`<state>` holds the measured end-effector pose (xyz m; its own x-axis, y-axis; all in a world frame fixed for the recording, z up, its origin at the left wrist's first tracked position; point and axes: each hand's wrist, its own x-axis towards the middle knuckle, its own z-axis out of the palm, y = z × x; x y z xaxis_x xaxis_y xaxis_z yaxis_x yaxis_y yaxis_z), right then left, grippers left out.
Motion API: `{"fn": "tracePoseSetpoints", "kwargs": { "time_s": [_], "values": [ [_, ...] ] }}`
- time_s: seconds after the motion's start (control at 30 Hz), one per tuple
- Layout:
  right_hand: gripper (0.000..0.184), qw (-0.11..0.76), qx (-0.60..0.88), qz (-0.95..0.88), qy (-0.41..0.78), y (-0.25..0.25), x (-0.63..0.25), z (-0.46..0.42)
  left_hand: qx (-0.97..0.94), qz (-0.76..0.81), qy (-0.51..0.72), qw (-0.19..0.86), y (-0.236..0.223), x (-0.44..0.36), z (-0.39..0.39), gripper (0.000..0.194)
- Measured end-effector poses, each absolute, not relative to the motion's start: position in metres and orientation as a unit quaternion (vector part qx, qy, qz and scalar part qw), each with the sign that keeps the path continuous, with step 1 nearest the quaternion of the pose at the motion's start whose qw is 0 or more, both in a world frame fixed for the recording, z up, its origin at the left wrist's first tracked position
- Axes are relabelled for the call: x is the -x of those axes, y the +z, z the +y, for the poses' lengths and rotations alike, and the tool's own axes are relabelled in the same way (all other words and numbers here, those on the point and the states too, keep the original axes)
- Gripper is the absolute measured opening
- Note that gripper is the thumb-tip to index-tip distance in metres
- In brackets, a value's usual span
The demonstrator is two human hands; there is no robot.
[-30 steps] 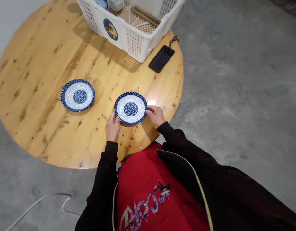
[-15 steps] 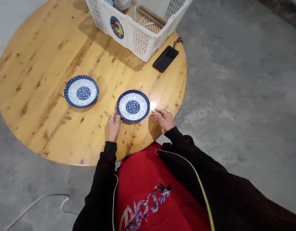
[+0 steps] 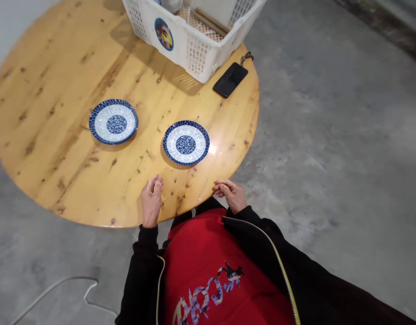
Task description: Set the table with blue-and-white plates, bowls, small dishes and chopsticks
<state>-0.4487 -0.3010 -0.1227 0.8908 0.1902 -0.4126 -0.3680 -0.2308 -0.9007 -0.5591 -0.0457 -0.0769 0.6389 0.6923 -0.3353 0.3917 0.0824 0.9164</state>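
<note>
A blue-and-white plate (image 3: 186, 143) lies flat on the round wooden table, untouched by either hand. To its left is a stack of similar plates (image 3: 113, 122); a second rim shows under the top one. My left hand (image 3: 151, 199) hovers over the near part of the table, below and left of the single plate. It is empty, its fingers loosely bent. At the table's near right edge is my right hand (image 3: 231, 195), also empty, with fingers half curled and pointing left.
A white plastic basket (image 3: 197, 63) stands at the far side of the wooden table (image 3: 59, 167), holding a bowl-like item and a brown strip. Beside it lies a black phone (image 3: 230, 80) with a strap. A pale cable (image 3: 55, 282) runs over the grey floor.
Both my hands have drawn back from the single plate toward my body. My left hand has left its rim. The plates stay in place on the table; the view has shifted slightly.
</note>
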Motion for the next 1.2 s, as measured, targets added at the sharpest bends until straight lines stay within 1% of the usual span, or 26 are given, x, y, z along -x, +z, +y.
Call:
{"fn": "tracePoseSetpoints", "kwargs": {
  "time_s": [0.23,0.4,0.57,0.63,0.73,0.87,1.0,1.2],
  "values": [
    [0.038,0.623,0.725,-0.026,0.291,-0.122,0.462,-0.287,-0.637,0.452,0.122,0.613,-0.075,0.619,-0.094,0.044],
    [0.040,0.627,0.727,-0.003,0.282,-0.122,0.483,-0.333,-0.641,0.439,0.081,0.625,-0.078,0.630,-0.141,0.045],
    [0.048,0.633,0.732,0.047,0.247,-0.125,0.501,-0.383,-0.654,0.386,0.049,0.648,-0.066,0.626,-0.188,0.045],
    [0.047,0.637,0.727,0.039,0.254,-0.125,0.508,-0.390,-0.653,0.377,0.047,0.655,-0.061,0.631,-0.205,0.043],
    [0.042,0.630,0.720,0.000,0.291,-0.122,0.520,-0.389,-0.648,0.386,0.048,0.655,-0.059,0.650,-0.225,0.042],
    [0.036,0.602,0.718,-0.081,0.340,-0.118,0.540,-0.385,-0.635,0.413,0.067,0.649,-0.060,0.676,-0.235,0.044],
    [0.034,0.572,0.728,-0.137,0.351,-0.115,0.552,-0.383,-0.629,0.416,0.092,0.650,-0.058,0.682,-0.232,0.049],
    [0.030,0.581,0.738,-0.099,0.328,-0.113,0.564,-0.356,-0.642,0.382,0.081,0.660,-0.053,0.698,-0.210,0.050]
  ]
}}
